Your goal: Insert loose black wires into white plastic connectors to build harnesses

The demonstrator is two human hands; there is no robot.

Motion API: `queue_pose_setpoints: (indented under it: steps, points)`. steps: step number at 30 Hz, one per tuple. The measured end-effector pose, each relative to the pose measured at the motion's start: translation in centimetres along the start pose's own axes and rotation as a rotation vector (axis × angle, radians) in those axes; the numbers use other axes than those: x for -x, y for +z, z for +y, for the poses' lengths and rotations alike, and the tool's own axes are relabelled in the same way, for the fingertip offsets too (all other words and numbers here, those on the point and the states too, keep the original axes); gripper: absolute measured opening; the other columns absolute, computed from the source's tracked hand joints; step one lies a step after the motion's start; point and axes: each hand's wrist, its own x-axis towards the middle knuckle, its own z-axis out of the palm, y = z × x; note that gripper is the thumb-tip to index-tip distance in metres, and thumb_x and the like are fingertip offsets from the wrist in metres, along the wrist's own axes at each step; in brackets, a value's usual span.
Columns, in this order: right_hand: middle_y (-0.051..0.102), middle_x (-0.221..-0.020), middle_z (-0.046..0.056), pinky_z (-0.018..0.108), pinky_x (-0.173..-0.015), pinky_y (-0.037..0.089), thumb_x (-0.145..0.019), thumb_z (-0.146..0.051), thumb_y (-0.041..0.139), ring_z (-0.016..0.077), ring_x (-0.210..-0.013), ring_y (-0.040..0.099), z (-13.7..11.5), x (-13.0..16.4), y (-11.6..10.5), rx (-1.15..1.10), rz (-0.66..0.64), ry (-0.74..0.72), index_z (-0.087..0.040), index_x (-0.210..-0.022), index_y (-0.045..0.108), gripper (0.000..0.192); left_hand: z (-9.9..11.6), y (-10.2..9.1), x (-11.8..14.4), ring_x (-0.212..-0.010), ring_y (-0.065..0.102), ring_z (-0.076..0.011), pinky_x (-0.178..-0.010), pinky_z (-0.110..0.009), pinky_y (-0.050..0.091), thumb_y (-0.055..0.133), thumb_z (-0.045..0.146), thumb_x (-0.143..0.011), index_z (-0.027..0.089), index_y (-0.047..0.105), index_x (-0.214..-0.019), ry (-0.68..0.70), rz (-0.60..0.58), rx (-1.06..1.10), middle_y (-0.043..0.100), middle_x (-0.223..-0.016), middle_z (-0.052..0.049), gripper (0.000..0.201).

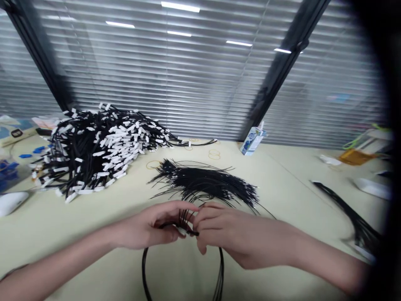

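Near the front middle of the table, my left hand (145,228) is closed on a small bundle of thin black wires (145,271). Several strands stick up between its thumb and fingers. Against it from the right, my right hand (238,234) pinches the wires' ends, its fingertips partly hidden behind its own knuckles. Below both hands the wires hang in a wide loop running out of the bottom of view. Just beyond the fingers lies a loose pile of thin black wires (209,182) with small shiny ends.
At the back left is a large heap of black cables with white connectors (122,146). Yellow rubber bands (214,154) lie near the blinds (163,75). A blue-and-white carton (251,141) stands at the back. To the right is another black cable bundle (347,213); a white mouse (12,202) sits left.
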Motion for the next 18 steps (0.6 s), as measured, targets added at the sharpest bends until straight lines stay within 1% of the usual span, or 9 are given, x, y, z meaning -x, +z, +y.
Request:
queue_pose_setpoints:
  steps: [2,5,8,11,13,14,16,17,18]
  points:
    - [0.061,-0.095,0.002,0.029,-0.107,0.026,-0.061,0.007,0.041,0.0117,-0.105,0.050,0.4,-0.1,0.0,0.065,0.014,-0.009,-0.016,-0.097,0.058,0.046,-0.2,0.3,0.0,-0.098,0.059,-0.0174,-0.085,-0.031,0.046,0.051,0.013,-0.087,0.028,0.043,-0.132,-0.028,0.081,-0.052,0.063,-0.112,-0.007,0.048]
    - [0.061,-0.092,0.002,0.032,-0.101,0.032,-0.065,0.007,0.041,0.0146,-0.101,0.049,1.1,-0.4,0.2,0.210,0.071,0.005,-0.016,-0.095,0.057,0.041,-0.6,0.8,0.3,-0.088,0.061,-0.0164,-0.077,-0.028,0.047,0.056,0.019,-0.085,0.028,0.046,-0.131,-0.086,0.248,-0.223,0.067,-0.099,-0.004,0.047]
    - [0.062,-0.096,0.004,0.034,-0.098,0.034,-0.076,0.005,0.041,0.0168,-0.101,0.049,1.5,-1.6,0.7,0.348,0.194,0.013,-0.015,-0.097,0.058,0.034,-0.5,1.1,1.3,-0.082,0.063,-0.0169,-0.074,-0.027,0.049,0.062,0.025,-0.080,0.026,0.053,-0.125,-0.121,0.465,-0.305,0.070,-0.091,-0.002,0.046]
    - [0.061,-0.111,0.007,0.036,-0.097,0.036,-0.086,-0.001,0.039,0.0185,-0.108,0.048,1.3,-3.6,0.7,0.402,0.311,0.024,-0.013,-0.109,0.057,0.032,0.7,0.7,3.1,-0.082,0.067,-0.0196,-0.074,-0.027,0.052,0.067,0.029,-0.076,0.023,0.060,-0.116,-0.122,0.723,-0.275,0.073,-0.086,-0.003,0.042]
    - [0.055,-0.126,0.008,0.036,-0.102,0.034,-0.094,-0.013,0.039,0.0187,-0.119,0.044,0.9,-5.0,0.1,0.335,0.366,0.020,-0.014,-0.124,0.050,0.032,2.2,0.0,4.5,-0.081,0.069,-0.0205,-0.073,-0.025,0.054,0.074,0.029,-0.069,0.023,0.063,-0.111,-0.109,0.868,-0.211,0.074,-0.084,-0.003,0.044]
    - [0.050,-0.133,0.009,0.036,-0.105,0.031,-0.096,-0.022,0.039,0.0181,-0.124,0.040,0.7,-5.5,-0.3,0.270,0.391,-0.002,-0.015,-0.130,0.044,0.035,3.0,-0.4,5.2,-0.080,0.070,-0.0209,-0.071,-0.025,0.055,0.077,0.027,-0.065,0.022,0.064,-0.110,-0.095,0.944,-0.178,0.075,-0.083,-0.002,0.047]
    - [0.040,-0.143,0.010,0.034,-0.109,0.028,-0.098,-0.035,0.035,0.0147,-0.132,0.032,0.3,-6.1,-1.1,0.095,0.460,-0.072,-0.018,-0.141,0.028,0.047,4.9,-1.4,6.3,-0.077,0.071,-0.0208,-0.066,-0.025,0.056,0.079,0.023,-0.059,0.020,0.063,-0.112,-0.077,1.051,-0.121,0.075,-0.082,-0.001,0.055]
    - [0.036,-0.146,0.010,0.033,-0.110,0.028,-0.098,-0.036,0.031,0.0128,-0.134,0.030,0.3,-6.1,-1.3,0.013,0.508,-0.100,-0.019,-0.144,0.020,0.050,5.9,-1.9,6.7,-0.076,0.071,-0.0195,-0.066,-0.025,0.055,0.079,0.021,-0.059,0.018,0.062,-0.114,-0.054,1.107,-0.112,0.075,-0.083,0.000,0.058]
    - [0.033,-0.147,0.009,0.033,-0.110,0.028,-0.099,-0.035,0.029,0.0118,-0.135,0.029,0.4,-6.0,-1.3,-0.051,0.563,-0.103,-0.022,-0.146,0.012,0.051,6.9,-2.4,7.1,-0.078,0.070,-0.0177,-0.069,-0.024,0.053,0.077,0.017,-0.060,0.016,0.060,-0.116,-0.033,1.143,-0.140,0.076,-0.083,0.001,0.059]
